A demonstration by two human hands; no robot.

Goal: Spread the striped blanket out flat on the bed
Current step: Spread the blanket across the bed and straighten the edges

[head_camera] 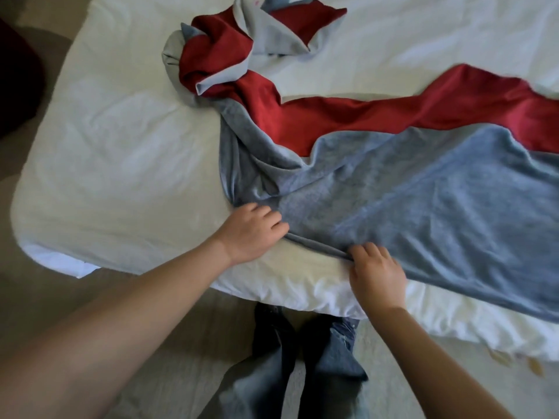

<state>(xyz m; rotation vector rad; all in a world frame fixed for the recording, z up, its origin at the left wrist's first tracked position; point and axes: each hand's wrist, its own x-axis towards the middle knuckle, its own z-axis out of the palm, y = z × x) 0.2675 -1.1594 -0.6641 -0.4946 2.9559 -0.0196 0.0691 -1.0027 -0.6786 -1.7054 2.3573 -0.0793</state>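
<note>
On bed (121,146), blanket (423,207) cut off right

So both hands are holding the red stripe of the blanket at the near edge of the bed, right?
Not quite. The head view shows the left hand and right hand holding the blanket by its grey-blue stripe at the near edge of the bed; the red stripe lies beyond them.

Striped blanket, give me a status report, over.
Left hand and right hand both grip the near grey edge. Striped blanket half spread on the bed, far end twisted in a heap. Obstruction: only that twist.
</note>
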